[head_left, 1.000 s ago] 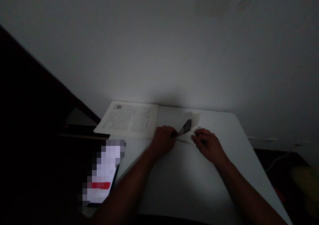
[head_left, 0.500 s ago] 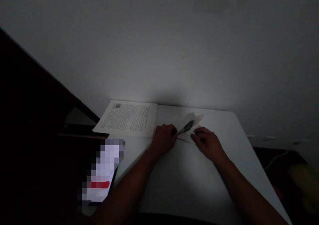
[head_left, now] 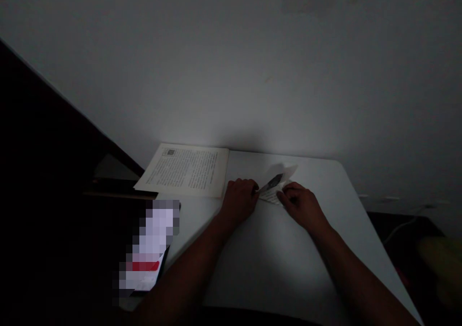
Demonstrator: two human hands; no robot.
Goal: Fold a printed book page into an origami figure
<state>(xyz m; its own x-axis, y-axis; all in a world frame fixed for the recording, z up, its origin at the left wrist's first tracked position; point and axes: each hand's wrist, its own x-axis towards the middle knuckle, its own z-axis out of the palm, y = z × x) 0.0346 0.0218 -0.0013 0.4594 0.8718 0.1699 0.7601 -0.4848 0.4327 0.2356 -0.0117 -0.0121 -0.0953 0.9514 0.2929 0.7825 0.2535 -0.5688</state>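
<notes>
A folded sheet of printed paper (head_left: 271, 197) is held between my hands, low over the white table. One flap of it, with a dark printed patch, stands up toward the wall. My left hand (head_left: 241, 198) is closed on the paper's left tip, its fingers curled in and partly hidden. On the right side, my right hand (head_left: 299, 202) pinches the edge of the folded paper between thumb and fingers.
Printed pages (head_left: 184, 172) lie at the table's back left, slightly over its edge. A lit phone (head_left: 147, 280), its screen blurred out, rests by the left edge near my left forearm. Behind the white table (head_left: 260, 263) rises a wall (head_left: 231, 75). The room is dim.
My hands and the folded paper have shifted very slightly to the right. Both hands keep their grip, and the flap still stands up.
</notes>
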